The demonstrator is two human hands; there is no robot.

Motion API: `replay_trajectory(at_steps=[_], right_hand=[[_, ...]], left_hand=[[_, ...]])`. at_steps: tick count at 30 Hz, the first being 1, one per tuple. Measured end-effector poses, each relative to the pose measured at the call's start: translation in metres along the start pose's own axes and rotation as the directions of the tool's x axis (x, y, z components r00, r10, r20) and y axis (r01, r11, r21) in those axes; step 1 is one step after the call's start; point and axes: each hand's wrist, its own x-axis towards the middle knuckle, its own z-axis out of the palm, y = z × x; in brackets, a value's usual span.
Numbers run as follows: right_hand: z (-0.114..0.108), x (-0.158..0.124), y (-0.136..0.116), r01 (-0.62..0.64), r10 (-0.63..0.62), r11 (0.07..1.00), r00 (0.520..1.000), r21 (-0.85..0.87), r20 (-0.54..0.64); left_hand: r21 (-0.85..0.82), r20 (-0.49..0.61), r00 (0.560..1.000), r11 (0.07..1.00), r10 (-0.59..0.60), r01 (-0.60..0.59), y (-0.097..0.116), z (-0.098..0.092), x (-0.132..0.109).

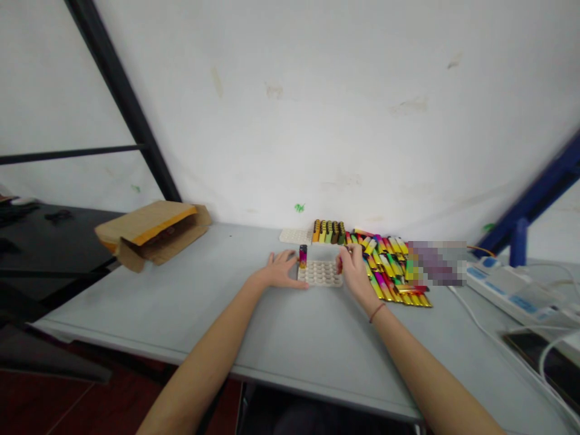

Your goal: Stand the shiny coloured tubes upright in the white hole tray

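Note:
A white tray with rows of round holes (319,274) lies on the grey table (181,314). One purple-and-yellow lighter (302,256) stands upright in the tray's far left corner. My left hand (280,270) rests flat against the tray's left edge, fingers spread. My right hand (352,266) is at the tray's right edge with its fingers curled, apparently on a lighter that I cannot make out. Just right of it lies a heap of colourful lighters (394,269).
A second white tray (294,235) holding a row of upright lighters (328,231) stands by the wall. An open cardboard box (151,232) lies at the left. A white power strip (507,293) with cables and a dark phone (548,356) are at the right.

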Motion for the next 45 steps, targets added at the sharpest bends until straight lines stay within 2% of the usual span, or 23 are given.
replay_trajectory(at_steps=[4, 10, 14, 19, 22, 27, 28, 30, 32, 34, 36, 39, 45], right_hand=[[0.011, -0.006, -0.012, 0.144, -0.132, 0.987, 0.980, -0.066, 0.151], [0.022, -0.011, -0.008, 0.145, -0.153, 0.988, 0.961, 0.050, 0.230], [0.026, -0.013, -0.009, 0.265, -0.231, 0.957, 0.942, -0.118, 0.243], [0.030, -0.012, -0.015, 0.408, -0.307, 0.849, 0.898, -0.336, 0.314], [0.032, -0.013, -0.017, 0.468, -0.321, 0.780, 0.869, -0.417, 0.376], [0.029, -0.012, -0.022, 0.512, -0.326, 0.708, 0.848, -0.487, 0.417], [0.026, -0.010, -0.024, 0.501, -0.313, 0.689, 0.857, -0.524, 0.409], [0.014, -0.006, -0.026, 0.395, -0.235, 0.640, 0.917, -0.659, 0.322], [-0.003, -0.001, -0.028, 0.165, -0.102, 0.563, 0.986, -0.810, 0.131], [-0.023, 0.004, -0.026, -0.031, 0.019, 0.461, 1.000, -0.887, -0.025], [-0.040, 0.008, -0.023, -0.139, 0.133, 0.375, 0.987, -0.917, -0.095], [-0.054, 0.012, -0.017, -0.194, 0.249, 0.307, 0.961, -0.932, -0.119], [-0.053, 0.014, -0.011, -0.124, 0.254, 0.285, 0.966, -0.950, -0.050]], left_hand=[[0.014, -0.004, 1.000, 1.000, -0.001, 0.002, 0.001, 0.001, -0.001], [0.012, 0.002, 1.000, 1.000, 0.003, -0.003, 0.000, 0.002, -0.001], [0.009, 0.005, 1.000, 1.000, 0.003, -0.003, 0.001, 0.001, -0.001], [0.021, 0.018, 1.000, 1.000, 0.003, -0.003, 0.001, 0.002, 0.000], [0.021, 0.009, 1.000, 1.000, 0.010, -0.010, -0.001, 0.004, 0.002], [0.031, 0.009, 1.000, 0.999, 0.013, -0.013, -0.002, 0.005, 0.003], [0.033, 0.011, 1.000, 0.999, 0.012, -0.012, -0.002, 0.005, 0.003], [0.032, 0.011, 1.000, 0.999, 0.008, -0.008, -0.002, 0.004, 0.002], [0.027, 0.015, 1.000, 1.000, 0.003, -0.004, -0.001, 0.002, 0.002], [0.025, 0.022, 1.000, 1.000, 0.005, -0.005, -0.001, 0.001, 0.001], [0.027, 0.027, 1.000, 1.000, 0.008, -0.009, 0.000, 0.000, 0.001], [0.028, 0.027, 1.000, 1.000, 0.012, -0.013, 0.000, 0.000, 0.000], [0.031, 0.035, 0.999, 0.999, 0.011, -0.012, -0.001, 0.000, 0.000]])
